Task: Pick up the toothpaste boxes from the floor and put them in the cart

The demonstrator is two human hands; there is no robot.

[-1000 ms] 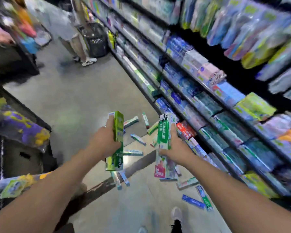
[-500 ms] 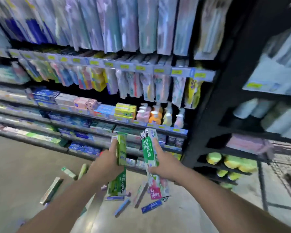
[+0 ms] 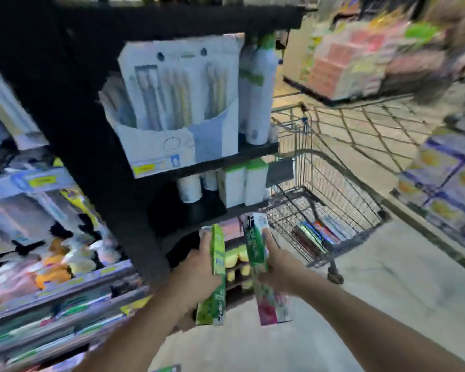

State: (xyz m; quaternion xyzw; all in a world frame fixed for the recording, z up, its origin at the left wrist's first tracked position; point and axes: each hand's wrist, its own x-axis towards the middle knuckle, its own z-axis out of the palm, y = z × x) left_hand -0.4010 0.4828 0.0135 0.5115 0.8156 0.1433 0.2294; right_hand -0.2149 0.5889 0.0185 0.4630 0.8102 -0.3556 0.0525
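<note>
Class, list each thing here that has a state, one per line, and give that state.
left hand: grips green toothpaste boxes, held upright.
right hand: grips Darlie toothpaste boxes, tilted.
cart: standing on the floor, already holds some boxes.

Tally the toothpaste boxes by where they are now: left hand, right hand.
Left hand: 1 green box
Right hand: 1 green-and-pink box
Total in hand: 2
The cart holds more, too blurred to count.

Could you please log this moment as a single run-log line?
left hand: holds green boxes | right hand: holds Darlie boxes | cart: ahead right, boxes inside | drop: not yet done
</note>
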